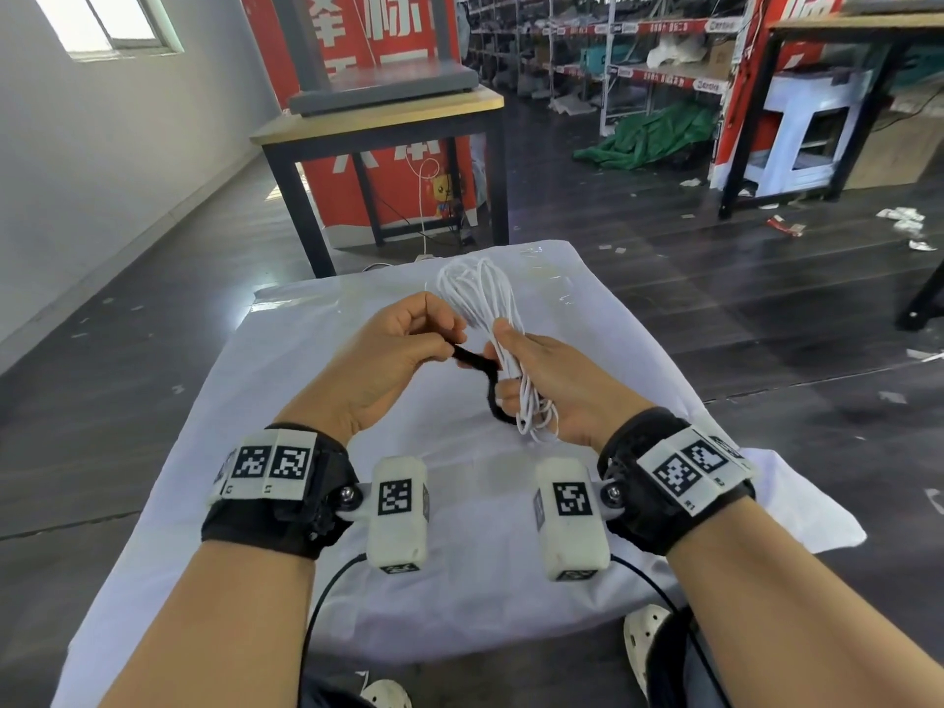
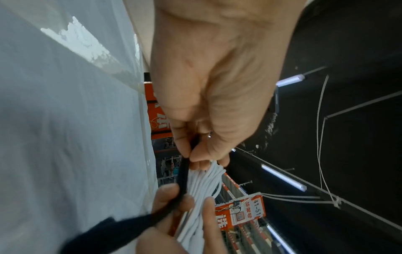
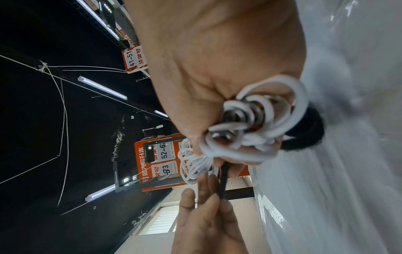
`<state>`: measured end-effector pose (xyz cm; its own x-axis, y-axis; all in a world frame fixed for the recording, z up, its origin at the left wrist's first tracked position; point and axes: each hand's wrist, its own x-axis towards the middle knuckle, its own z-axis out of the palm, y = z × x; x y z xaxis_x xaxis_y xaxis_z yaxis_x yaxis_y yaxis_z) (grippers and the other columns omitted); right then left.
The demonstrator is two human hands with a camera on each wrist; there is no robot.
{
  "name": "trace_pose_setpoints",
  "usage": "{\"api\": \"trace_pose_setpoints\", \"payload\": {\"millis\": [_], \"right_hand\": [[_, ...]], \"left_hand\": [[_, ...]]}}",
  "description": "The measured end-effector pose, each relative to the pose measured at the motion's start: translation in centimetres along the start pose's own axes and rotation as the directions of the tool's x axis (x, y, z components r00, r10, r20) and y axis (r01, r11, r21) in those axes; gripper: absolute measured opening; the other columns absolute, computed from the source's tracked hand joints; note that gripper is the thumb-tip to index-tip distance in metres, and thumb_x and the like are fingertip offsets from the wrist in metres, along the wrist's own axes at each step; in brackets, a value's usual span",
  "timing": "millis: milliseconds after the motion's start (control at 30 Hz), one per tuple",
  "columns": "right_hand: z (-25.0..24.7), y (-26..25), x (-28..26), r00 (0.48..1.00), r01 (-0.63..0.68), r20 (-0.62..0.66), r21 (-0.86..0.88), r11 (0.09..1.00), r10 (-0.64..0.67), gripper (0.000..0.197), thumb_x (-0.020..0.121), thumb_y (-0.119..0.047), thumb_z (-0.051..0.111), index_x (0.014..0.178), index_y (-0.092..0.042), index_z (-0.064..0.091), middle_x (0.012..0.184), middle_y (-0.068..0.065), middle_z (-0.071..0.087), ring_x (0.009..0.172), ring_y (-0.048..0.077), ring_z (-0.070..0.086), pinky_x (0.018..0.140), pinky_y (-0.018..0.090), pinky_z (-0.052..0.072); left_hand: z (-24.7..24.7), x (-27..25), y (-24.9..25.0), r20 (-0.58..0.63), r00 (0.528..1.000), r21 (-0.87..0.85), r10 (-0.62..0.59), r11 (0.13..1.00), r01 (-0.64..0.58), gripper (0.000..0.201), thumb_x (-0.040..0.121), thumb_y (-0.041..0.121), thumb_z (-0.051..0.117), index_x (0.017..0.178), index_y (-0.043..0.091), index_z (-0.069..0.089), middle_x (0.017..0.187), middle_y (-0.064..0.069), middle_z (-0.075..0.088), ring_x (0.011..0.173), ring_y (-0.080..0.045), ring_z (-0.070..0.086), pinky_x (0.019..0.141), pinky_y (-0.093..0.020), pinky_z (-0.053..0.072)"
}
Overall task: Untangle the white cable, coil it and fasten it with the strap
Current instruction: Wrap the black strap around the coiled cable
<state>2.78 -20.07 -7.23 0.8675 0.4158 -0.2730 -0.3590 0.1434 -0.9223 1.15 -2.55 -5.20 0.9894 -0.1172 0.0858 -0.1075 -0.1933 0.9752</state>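
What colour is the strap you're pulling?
Black. The strap shows best in the head view, against the white cable.

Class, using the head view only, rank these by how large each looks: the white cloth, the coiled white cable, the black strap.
1. white cloth, by far the largest.
2. white cable, a long bundle.
3. black strap, smallest, though the hands hide part of it.

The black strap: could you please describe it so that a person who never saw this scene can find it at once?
Start at the table under the white cloth, where two hands meet above it. The right hand grips the coiled white cable; the left hand pinches one end of the black strap, which bends down beside the coil. It is the only dark, flat band among thin white strands.
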Motion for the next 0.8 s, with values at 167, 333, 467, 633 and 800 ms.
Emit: {"api": "trace_pose_setpoints", "payload": {"millis": [167,333,467,633,800], "right_hand": [[-0.1,0.1,0.1,1.0,-0.016,0.0,-0.009,1.0,0.016,0.035,0.098,-0.04,0.046,0.097,-0.006,0.055,0.069,0.007,0.06,0.037,0.009,0.035,0.036,0.02,0.036],[-0.4,0.0,0.0,0.999,-0.044,0.029,-0.046,0.998,0.046,0.035,0.099,-0.04,0.045,0.102,-0.006,0.055,0.055,-0.002,0.061,0.038,0.008,0.035,0.036,0.019,0.033],[-0.5,0.2,0.0,0.995,-0.079,0.058,-0.1,0.992,0.085,0.035,0.096,-0.044,0.049,0.093,-0.01,0.057,0.054,0.002,0.051,0.042,0.011,0.034,0.041,0.02,0.03],[-0.6,0.0,0.0,0.997,-0.079,0.012,-0.068,0.995,0.08,0.037,0.096,-0.046,0.049,0.095,-0.011,0.062,0.044,-0.002,0.04,0.037,0.01,0.037,0.037,0.019,0.03],[-0.7,-0.1,0.3,0.995,-0.04,-0.082,0.151,0.988,0.053,0.036,0.098,-0.04,0.048,0.091,-0.007,0.06,0.042,-0.001,0.04,0.033,0.008,0.037,0.033,0.017,0.035]], "left_hand": [[0.2,0.3,-0.6,-0.1,0.992,0.192,0.081,0.98,-0.06,0.035,0.081,-0.019,0.048,0.078,0.015,0.057,0.097,-0.003,0.067,0.095,-0.012,0.063,0.087,-0.024,0.049],[-0.4,0.8,-1.4,-0.255,0.94,0.428,0.227,0.898,-0.101,0.04,0.082,-0.013,0.046,0.076,0.024,0.059,0.097,0.003,0.068,0.098,-0.017,0.062,0.085,-0.025,0.048],[-0.9,0.9,-1.4,-0.462,0.807,0.508,0.369,0.855,-0.101,0.038,0.083,-0.012,0.047,0.078,0.024,0.059,0.095,0.007,0.062,0.091,-0.01,0.058,0.079,-0.01,0.041],[-1.1,1.1,-2.0,-0.467,0.869,0.387,0.166,0.922,0.032,0.033,0.088,0.003,0.058,0.106,0.03,0.058,0.114,0.009,0.06,0.109,-0.01,0.056,0.088,-0.025,0.043],[-0.4,0.8,-1.2,-0.458,0.873,0.453,0.169,0.889,0.065,0.021,0.09,0.018,0.061,0.111,0.022,0.058,0.117,0.007,0.058,0.1,-0.008,0.058,0.088,-0.031,0.046]]}}
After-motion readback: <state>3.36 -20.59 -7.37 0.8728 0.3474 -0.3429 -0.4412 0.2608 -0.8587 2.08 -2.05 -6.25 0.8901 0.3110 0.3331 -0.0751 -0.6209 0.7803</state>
